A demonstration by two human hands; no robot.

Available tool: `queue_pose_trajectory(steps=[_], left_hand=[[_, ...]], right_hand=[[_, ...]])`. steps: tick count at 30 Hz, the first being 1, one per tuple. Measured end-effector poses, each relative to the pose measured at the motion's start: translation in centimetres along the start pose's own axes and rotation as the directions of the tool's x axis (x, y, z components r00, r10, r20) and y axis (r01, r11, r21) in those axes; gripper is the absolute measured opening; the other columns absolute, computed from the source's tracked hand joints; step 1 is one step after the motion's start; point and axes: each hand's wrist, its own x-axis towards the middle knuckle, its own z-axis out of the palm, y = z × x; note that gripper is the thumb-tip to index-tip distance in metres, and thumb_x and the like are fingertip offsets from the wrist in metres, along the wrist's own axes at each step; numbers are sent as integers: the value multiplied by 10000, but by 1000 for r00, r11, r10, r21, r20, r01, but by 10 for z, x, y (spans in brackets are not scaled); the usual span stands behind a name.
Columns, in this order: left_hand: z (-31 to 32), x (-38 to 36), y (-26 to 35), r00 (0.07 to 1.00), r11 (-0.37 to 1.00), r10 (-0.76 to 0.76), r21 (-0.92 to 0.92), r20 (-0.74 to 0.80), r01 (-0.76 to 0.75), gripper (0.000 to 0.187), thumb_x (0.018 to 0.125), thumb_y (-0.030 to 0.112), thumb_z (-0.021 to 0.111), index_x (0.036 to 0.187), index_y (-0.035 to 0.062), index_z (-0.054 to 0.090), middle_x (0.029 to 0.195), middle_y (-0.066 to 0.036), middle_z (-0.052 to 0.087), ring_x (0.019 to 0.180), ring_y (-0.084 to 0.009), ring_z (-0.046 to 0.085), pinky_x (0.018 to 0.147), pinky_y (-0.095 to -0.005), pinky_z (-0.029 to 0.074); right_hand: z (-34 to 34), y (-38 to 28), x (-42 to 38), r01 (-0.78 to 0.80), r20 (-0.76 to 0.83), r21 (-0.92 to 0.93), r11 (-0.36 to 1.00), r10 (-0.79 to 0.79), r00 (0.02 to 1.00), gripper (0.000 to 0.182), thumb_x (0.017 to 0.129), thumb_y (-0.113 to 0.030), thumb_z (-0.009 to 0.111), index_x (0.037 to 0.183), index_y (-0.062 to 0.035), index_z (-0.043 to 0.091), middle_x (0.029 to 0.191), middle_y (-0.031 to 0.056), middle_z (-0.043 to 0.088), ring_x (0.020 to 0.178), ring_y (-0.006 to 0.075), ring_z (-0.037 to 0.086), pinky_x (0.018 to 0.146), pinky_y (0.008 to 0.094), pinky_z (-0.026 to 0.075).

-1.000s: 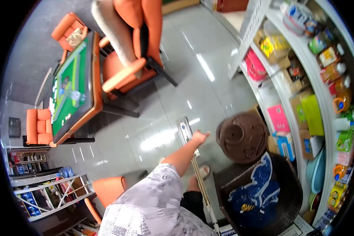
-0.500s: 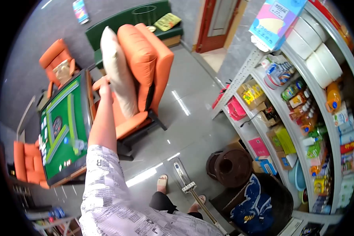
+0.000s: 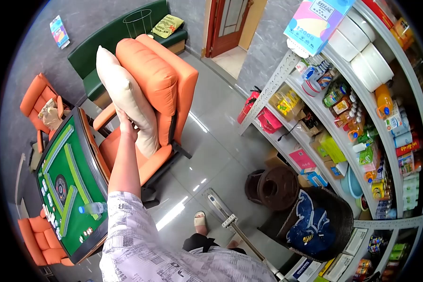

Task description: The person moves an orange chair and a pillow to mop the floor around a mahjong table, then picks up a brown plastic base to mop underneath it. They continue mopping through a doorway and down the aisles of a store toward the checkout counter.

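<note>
My left hand (image 3: 127, 125) is at the near edge of a cream cushion (image 3: 127, 91), its fingers closed on the fabric; the fingertips are partly hidden. The cushion stands tilted against the backrest of an orange armchair (image 3: 185, 89). My right hand is out of the picture. A flat mop (image 3: 219, 209) lies with its head on the floor near my feet, and its pole runs to the bottom edge at lower right, where its end is cut off.
Left of the armchair stands a green mahjong table (image 3: 56, 160) with tiles and a water bottle (image 3: 93, 208). A brown stool (image 3: 278, 188) and a dark basket (image 3: 345, 221) with blue cloth stand before stocked shelves (image 3: 315, 110). A green bench (image 3: 91, 58) lines the back wall.
My left hand has moved from beside the armrest and cushion edge onto the cushion's lower part. The view has shifted, with the armchair now further left in the picture.
</note>
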Motion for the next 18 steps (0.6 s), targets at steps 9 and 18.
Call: queue_pose_trajectory(steps=[9, 18], left_hand=[[43, 8, 1, 993, 999, -48, 21, 111, 46, 1053, 954, 902, 264, 1718, 187, 152, 1767, -150, 182, 1594, -426, 219, 1257, -668, 162], [115, 43, -15, 978, 995, -90, -24, 188, 96, 1076, 957, 882, 350, 1721, 165, 109, 1781, -160, 110, 1622, -408, 142, 1268, -652, 149]], right_hand=[[27, 24, -27, -68, 28, 21, 997, 67, 997, 779, 904, -650, 608, 1444, -89, 584, 1230, 276, 700, 1124, 422, 687, 975, 540, 534], [66, 84, -64, -166, 94, -9, 986, 166, 982, 825, 888, -708, 614, 1437, -92, 593, 1265, 274, 695, 1153, 409, 684, 999, 535, 531]])
